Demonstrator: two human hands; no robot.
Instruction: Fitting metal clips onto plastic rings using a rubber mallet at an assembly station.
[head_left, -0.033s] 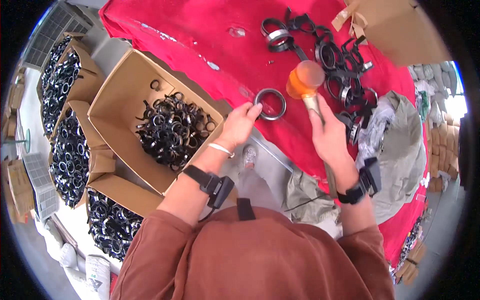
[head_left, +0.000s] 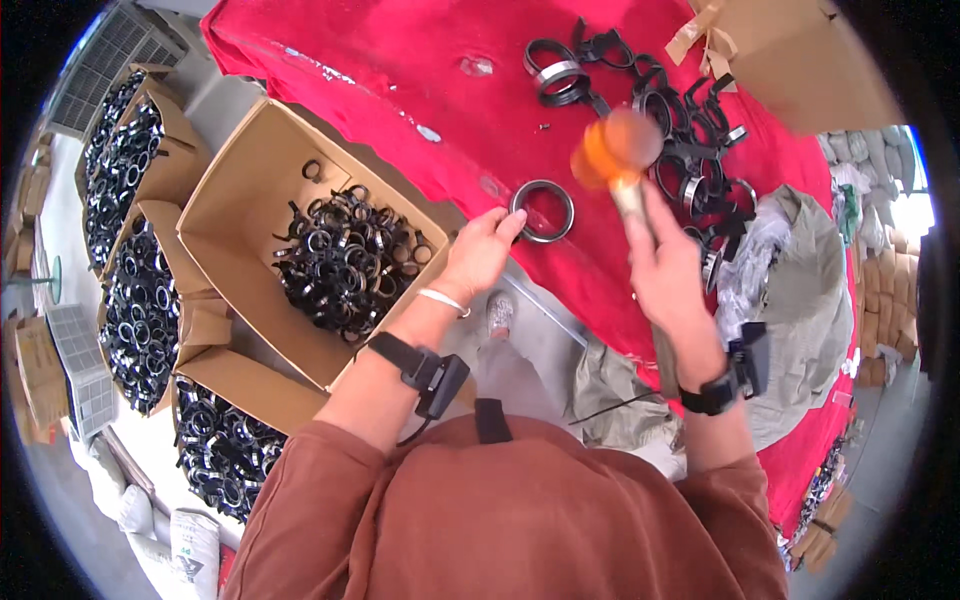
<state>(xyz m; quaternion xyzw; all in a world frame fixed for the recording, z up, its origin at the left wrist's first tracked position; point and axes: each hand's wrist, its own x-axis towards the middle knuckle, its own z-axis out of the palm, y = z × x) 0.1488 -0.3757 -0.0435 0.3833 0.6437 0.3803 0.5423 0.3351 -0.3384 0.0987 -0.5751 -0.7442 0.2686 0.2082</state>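
Observation:
My left hand (head_left: 478, 252) pinches the near-left rim of a black and silver ring (head_left: 543, 236), which lies at the edge of the red-covered table (head_left: 400, 60). My right hand (head_left: 664, 270) is wrapped round the handle of a mallet with an orange, blurred head (head_left: 606, 150). The mallet head is to the upper right of the ring and apart from it. Beyond it, a pile of black and silver rings with strap-like pieces (head_left: 690, 150) lies on the cloth.
To my left stands an open cardboard box (head_left: 225, 195) holding many ring pieces (head_left: 345, 255). More boxes of rings (head_left: 130, 315) line the far left. A grey-green sack (head_left: 805, 300) and clear plastic (head_left: 750, 250) lie at right. A cardboard flap (head_left: 800, 65) juts in at the upper right.
The mallet and my right hand have shifted slightly right, and the mallet head is more blurred. My left hand and the ring are nearly where they were.

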